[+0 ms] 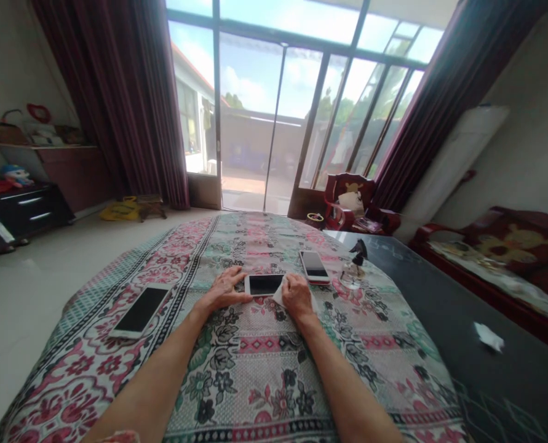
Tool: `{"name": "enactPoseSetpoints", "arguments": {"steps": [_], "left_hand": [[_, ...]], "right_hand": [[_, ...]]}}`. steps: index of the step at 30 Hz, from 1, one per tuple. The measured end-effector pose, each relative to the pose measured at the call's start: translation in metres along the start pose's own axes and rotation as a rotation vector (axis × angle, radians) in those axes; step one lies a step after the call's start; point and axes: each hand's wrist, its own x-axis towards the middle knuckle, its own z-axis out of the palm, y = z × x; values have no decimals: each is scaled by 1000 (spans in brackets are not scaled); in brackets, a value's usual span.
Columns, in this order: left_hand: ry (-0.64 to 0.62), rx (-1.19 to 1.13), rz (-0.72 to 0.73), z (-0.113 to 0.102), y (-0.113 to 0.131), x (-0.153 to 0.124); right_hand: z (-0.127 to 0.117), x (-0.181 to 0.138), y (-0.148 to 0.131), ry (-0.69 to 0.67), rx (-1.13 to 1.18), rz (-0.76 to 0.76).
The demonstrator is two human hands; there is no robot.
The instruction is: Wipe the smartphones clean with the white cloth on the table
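Note:
A white-framed smartphone (263, 284) with a dark screen lies sideways on the patterned tablecloth (274, 381). My left hand (224, 288) grips its left end, the thumb along the near edge and the fingers at the far side. Bunched in my closed right hand (296, 294) is a white tissue (278, 295), pressed on the right end of the phone's screen. Just beyond my right hand rests a second phone (315, 266), with a reddish edge beneath it. To the left of my left arm lies a third white phone (142, 309), screen up.
A small clear stand with a dark horse-like figure (358, 253) is at the table's right. Beyond the cloth, a dark surface (444, 307) bears a crumpled white tissue (488, 337). Red wooden seats (499, 246) stand right; glass doors (255, 123) are ahead.

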Motion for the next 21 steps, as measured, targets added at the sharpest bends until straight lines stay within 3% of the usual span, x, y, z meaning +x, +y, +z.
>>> {"name": "enactPoseSetpoints", "arguments": {"steps": [10, 21], "left_hand": [[-12, -33, -4, -7, 6, -4], [-16, -24, -9, -1, 2, -1]], "right_hand": [[-34, -25, 16, -33, 108, -68], [-19, 10, 7, -115, -53, -38]]}}
